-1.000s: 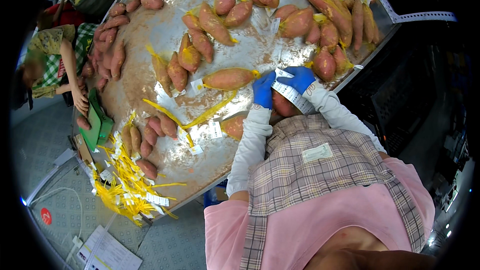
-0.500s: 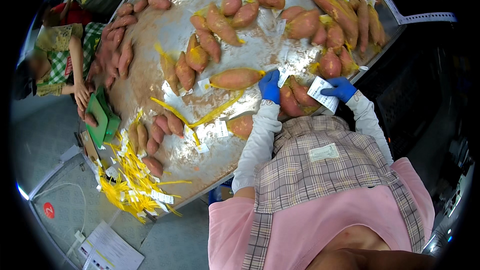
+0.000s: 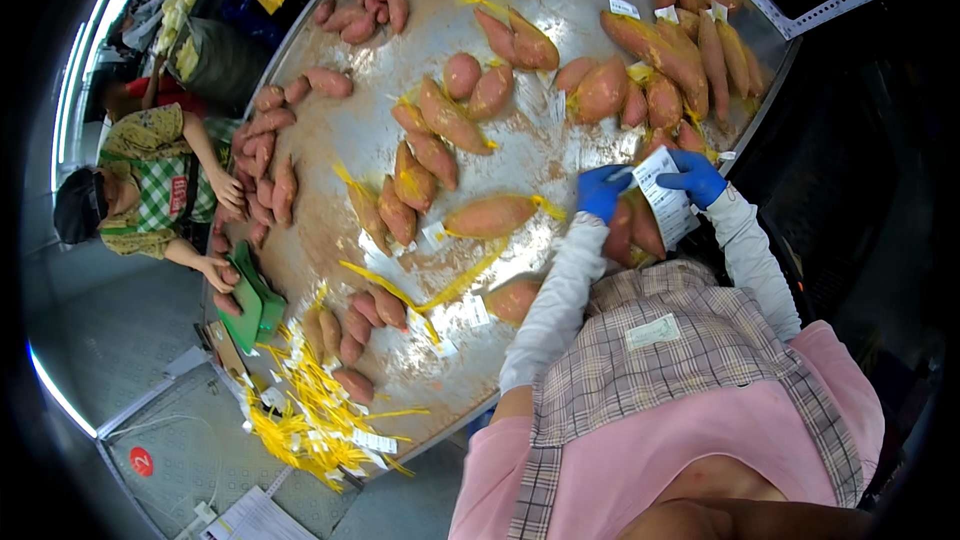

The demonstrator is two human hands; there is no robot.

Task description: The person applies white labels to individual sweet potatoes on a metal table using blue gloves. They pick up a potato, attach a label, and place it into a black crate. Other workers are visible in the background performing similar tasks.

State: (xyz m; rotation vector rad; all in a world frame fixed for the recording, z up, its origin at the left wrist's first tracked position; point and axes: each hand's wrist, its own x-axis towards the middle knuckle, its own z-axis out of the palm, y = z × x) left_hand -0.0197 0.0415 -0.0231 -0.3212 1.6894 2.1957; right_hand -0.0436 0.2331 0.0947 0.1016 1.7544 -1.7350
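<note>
My right hand (image 3: pixel 695 178), in a blue glove, grips a white printed label (image 3: pixel 664 198) by its upper right edge. Close to the label's left edge is my left hand (image 3: pixel 602 192), also blue-gloved, its fingers closed around something small that I cannot make out. Behind and below the label lies a bundle of sweet potatoes (image 3: pixel 618 232), partly covered by the label and my left hand. A single large sweet potato (image 3: pixel 490 216) in yellow net rests left of my left hand. Another sweet potato (image 3: pixel 513 300) sits beside my left forearm.
Netted sweet potatoes (image 3: pixel 655 50) crowd the table's far right. Yellow net bags with white tags (image 3: pixel 310 405) are heaped at the near left corner. Across the table (image 3: pixel 400 70), a co-worker's hand (image 3: pixel 218 273) holds a sweet potato at a green scale (image 3: pixel 258 308). Loose sweet potatoes (image 3: pixel 268 155) lie nearby.
My left hand has moved from the bundle's upper left to the label's left edge. The label has turned more upright. The view has shifted, and the co-worker's hands have moved apart.
</note>
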